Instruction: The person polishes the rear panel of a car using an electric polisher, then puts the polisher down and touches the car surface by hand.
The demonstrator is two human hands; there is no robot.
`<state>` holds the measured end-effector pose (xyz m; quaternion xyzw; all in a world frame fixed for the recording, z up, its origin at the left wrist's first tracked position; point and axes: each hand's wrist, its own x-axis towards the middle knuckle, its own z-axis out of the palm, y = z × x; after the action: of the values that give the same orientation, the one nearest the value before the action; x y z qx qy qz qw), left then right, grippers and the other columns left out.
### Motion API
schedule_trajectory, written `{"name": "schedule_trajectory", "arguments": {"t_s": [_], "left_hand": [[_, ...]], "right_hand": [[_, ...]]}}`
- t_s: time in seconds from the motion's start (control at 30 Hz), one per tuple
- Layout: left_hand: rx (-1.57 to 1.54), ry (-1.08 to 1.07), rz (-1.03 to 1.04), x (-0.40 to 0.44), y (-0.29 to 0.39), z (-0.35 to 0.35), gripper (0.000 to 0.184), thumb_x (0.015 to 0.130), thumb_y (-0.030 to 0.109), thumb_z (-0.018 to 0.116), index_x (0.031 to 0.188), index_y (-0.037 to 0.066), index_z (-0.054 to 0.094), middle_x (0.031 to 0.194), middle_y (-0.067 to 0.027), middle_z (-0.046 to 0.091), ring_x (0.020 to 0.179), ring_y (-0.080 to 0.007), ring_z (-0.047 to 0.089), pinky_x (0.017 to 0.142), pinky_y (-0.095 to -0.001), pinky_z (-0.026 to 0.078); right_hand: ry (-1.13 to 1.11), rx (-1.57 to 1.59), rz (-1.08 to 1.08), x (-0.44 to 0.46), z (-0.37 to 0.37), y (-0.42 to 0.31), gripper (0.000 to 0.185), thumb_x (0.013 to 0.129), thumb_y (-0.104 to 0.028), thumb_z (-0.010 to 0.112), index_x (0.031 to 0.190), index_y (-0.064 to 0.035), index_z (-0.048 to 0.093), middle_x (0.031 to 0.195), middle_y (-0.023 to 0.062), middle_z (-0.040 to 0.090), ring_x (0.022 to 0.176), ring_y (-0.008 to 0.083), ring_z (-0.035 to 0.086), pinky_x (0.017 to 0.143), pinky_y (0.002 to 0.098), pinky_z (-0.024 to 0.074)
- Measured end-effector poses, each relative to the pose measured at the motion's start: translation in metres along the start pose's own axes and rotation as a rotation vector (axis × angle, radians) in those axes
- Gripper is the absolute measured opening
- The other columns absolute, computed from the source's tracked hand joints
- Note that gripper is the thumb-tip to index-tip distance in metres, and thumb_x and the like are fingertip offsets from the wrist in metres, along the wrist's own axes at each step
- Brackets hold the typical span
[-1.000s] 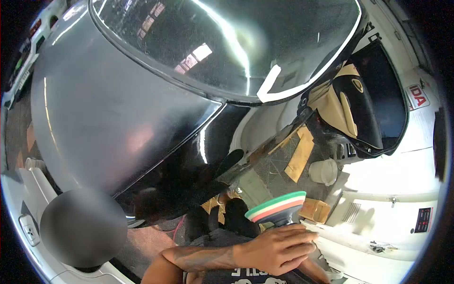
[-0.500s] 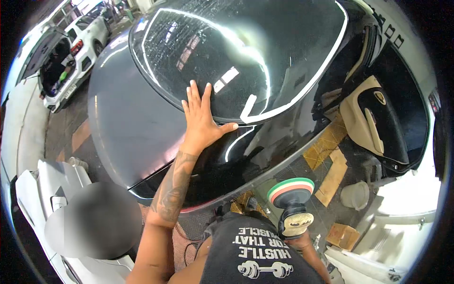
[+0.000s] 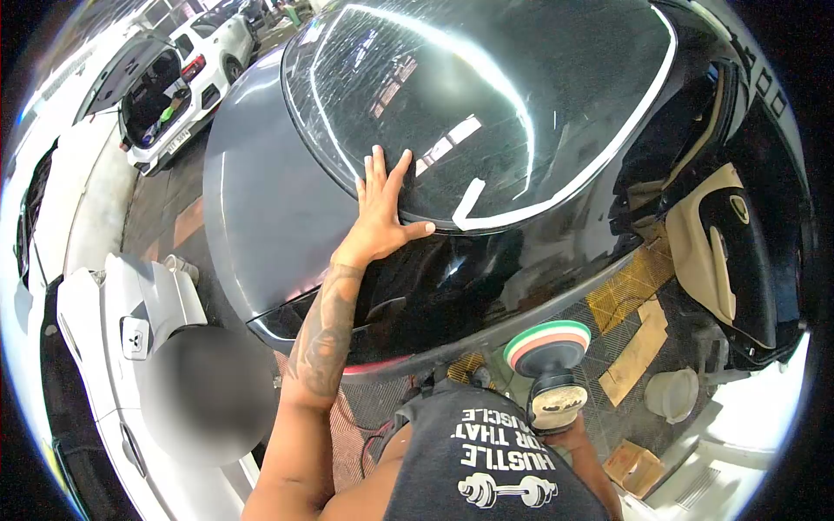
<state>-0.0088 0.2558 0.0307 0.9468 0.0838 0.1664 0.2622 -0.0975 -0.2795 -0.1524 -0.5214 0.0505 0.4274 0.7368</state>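
My left hand [image 3: 380,217] lies spread with fingers apart at the lower edge of the dark car's curved glass [image 3: 486,113]. A white strip [image 3: 591,182] runs along this glass and bends near its lower corner. At the lower right, my right hand [image 3: 569,431] is wrapped round a polisher [image 3: 553,386], partly hidden behind its body. The polisher's round pad, banded green, white and orange, faces up towards the car and stands apart from the bodywork.
An open car door [image 3: 725,252] with tan trim stands at the right. Below it are cardboard [image 3: 634,352], a whitish bucket [image 3: 671,395] and a box [image 3: 634,469]. White car parts [image 3: 95,339] fill the lower left, beside a blurred round patch. A white car [image 3: 208,52] is behind.
My left hand has gone from beside the polisher to the car, its fingers now spread. The polisher has turned more upright in my right hand. The view has shifted too.
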Motion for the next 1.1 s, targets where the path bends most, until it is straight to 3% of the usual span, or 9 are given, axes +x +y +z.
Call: {"name": "schedule_trajectory", "arguments": {"t_s": [0.23,0.33,0.43,0.47,0.57,0.67,0.77,0.97,1.1], "left_hand": [[-0.017,-0.042,0.038,-0.004,-0.01,-0.005,0.112,0.072,0.038,0.085,0.16,0.021,0.016,0.163,-0.0281,-0.007,0.151,-0.0454,-0.006,0.12,-0.0574,0.001],[0.083,0.041,0.046,-0.005,0.004,0.004,0.112,0.073,0.038,0.084,0.16,0.021,0.015,0.163,-0.0281,-0.007,0.151,-0.0446,-0.007,0.12,-0.0573,0.0],[0.041,-0.027,0.013,-0.004,0.003,-0.001,0.112,0.074,0.037,0.084,0.16,0.022,0.014,0.162,-0.0285,-0.007,0.151,-0.044,-0.009,0.12,-0.057,0.0],[0.048,-0.024,0.008,-0.004,0.002,-0.004,0.112,0.074,0.037,0.084,0.16,0.022,0.014,0.162,-0.0285,-0.007,0.151,-0.044,-0.009,0.12,-0.057,0.0],[0.014,-0.104,-0.018,-0.004,0.003,-0.011,0.106,0.079,0.04,0.08,0.16,0.022,0.013,0.163,-0.0254,-0.009,0.151,-0.0401,-0.011,0.121,-0.0511,-0.001],[-0.03,-0.104,-0.019,-0.002,-0.003,-0.013,0.094,0.086,0.029,0.073,0.16,0.023,0.016,0.165,-0.0218,-0.009,0.152,-0.0369,-0.011,0.122,-0.0485,-0.002],[-0.184,-0.121,-0.033,-0.001,-0.012,-0.017,0.082,0.091,0.021,0.069,0.158,0.02,0.023,0.165,-0.0215,-0.005,0.153,-0.0345,-0.01,0.122,-0.049,0.0],[-0.722,0.619,-0.229,-0.041,0.001,-0.018,0.03,0.102,0.018,0.054,0.121,-0.004,0.063,0.133,-0.0172,0.061,0.124,-0.026,0.056,0.11,-0.0353,0.038],[-1.294,0.317,-0.038,-0.142,0.074,-0.029,0.035,0.102,0.029,0.054,0.085,0.0,0.061,0.116,-0.0221,0.067,0.113,-0.0301,0.063,0.102,-0.0423,0.047]], "right_hand": [[-0.171,-0.283,-0.215,0.003,-0.025,0.003,0.104,0.061,-0.03,0.095,0.143,-0.0091,0.035,0.14,0.0129,0.054,0.124,0.0328,0.057,0.102,0.052,0.0493],[-0.048,0.199,0.299,0.003,-0.01,-0.023,0.09,0.079,-0.063,0.068,0.145,-0.0105,0.039,0.142,0.0148,0.052,0.124,0.0375,0.056,0.102,0.0584,0.0468],[0.078,0.31,0.39,-0.003,0.002,-0.039,0.113,0.043,-0.013,0.101,0.139,-0.0039,0.042,0.132,0.0135,0.058,0.118,0.0284,0.061,0.099,0.046,0.0519],[-0.096,0.001,0.207,-0.007,0.0,-0.036,0.092,0.062,-0.046,0.071,0.142,-0.0075,0.044,0.138,0.0154,0.055,0.122,0.0343,0.057,0.101,0.056,0.0467],[-0.247,-0.179,0.067,-0.014,-0.007,-0.03,0.085,0.083,-0.073,0.051,0.142,-0.0127,0.047,0.141,0.017,0.053,0.127,0.0388,0.053,0.105,0.0616,0.0415],[-0.221,-0.583,-0.122,-0.011,-0.031,-0.016,0.087,0.074,-0.055,0.08,0.14,-0.01,0.046,0.136,0.0153,0.057,0.125,0.0343,0.056,0.107,0.0531,0.0439],[-0.219,0.093,0.037,-0.01,-0.02,-0.024,0.104,0.055,-0.027,0.098,0.139,-0.0062,0.043,0.131,0.0128,0.061,0.121,0.029,0.06,0.105,0.0445,0.0482],[-0.216,-0.365,0.005,0.002,-0.036,-0.011,0.109,0.047,-0.012,0.1,0.138,-0.0039,0.042,0.127,0.011,0.062,0.112,0.024,0.064,0.098,0.0404,0.0525],[-0.345,-0.619,-0.117,0.01,-0.037,-0.015,0.112,0.046,-0.011,0.099,0.14,-0.0032,0.039,0.127,0.0103,0.06,0.111,0.0223,0.064,0.098,0.0397,0.0519]]}}
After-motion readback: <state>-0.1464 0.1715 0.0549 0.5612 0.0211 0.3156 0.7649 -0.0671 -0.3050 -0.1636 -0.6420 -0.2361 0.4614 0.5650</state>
